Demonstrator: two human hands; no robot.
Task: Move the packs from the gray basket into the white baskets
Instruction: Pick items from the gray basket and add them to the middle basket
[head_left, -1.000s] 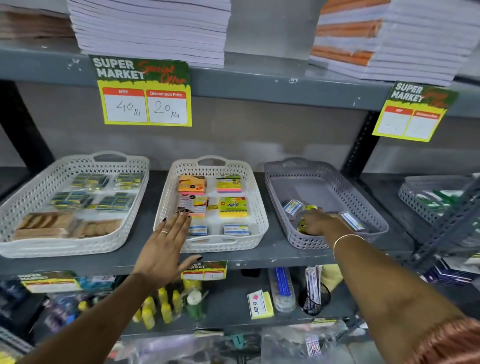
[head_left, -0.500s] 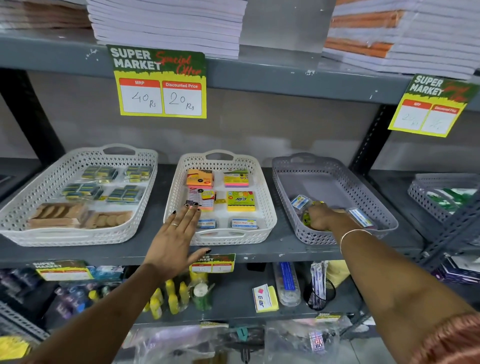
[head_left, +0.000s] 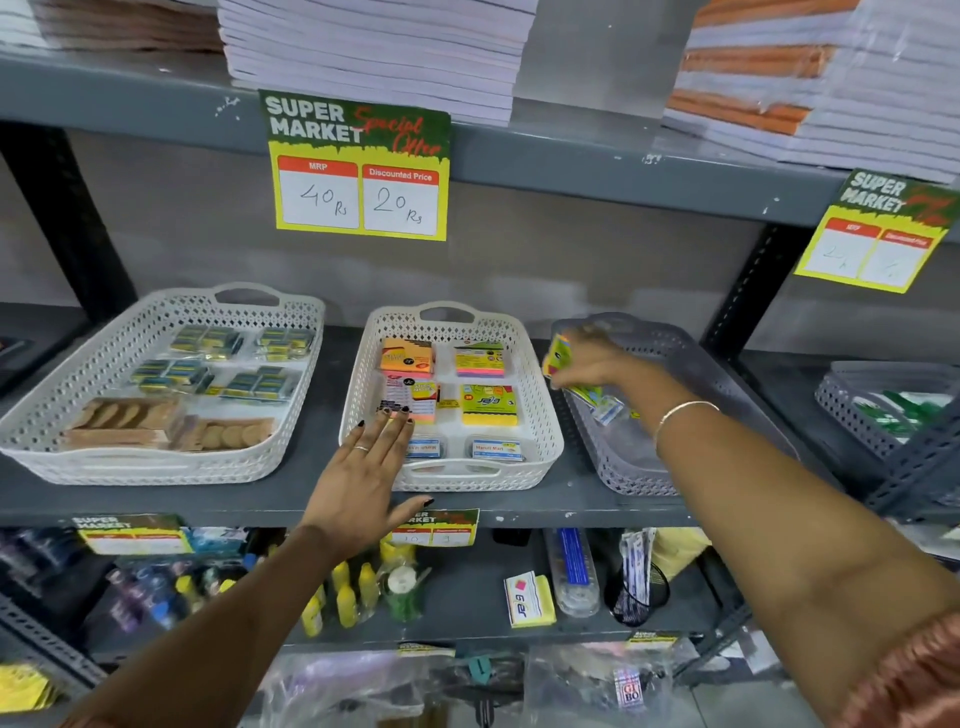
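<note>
Now right hand (head_left: 587, 361) holds packs (head_left: 558, 358) upright over gray basket (head_left: 691, 353).

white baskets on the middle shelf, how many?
2. Left white basket on the shelf's left part; middle white basket just right of it, with the left hand over its front-left corner. The gray basket sits further right.

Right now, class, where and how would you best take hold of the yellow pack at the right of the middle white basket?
Grip the yellow pack by its left and right edges, coming straight down from above. It lies flat on the floor of the white basket, with a bare gap on either side, while the basket walls block any sideways approach. The left hand at the near rim is closest.
</note>
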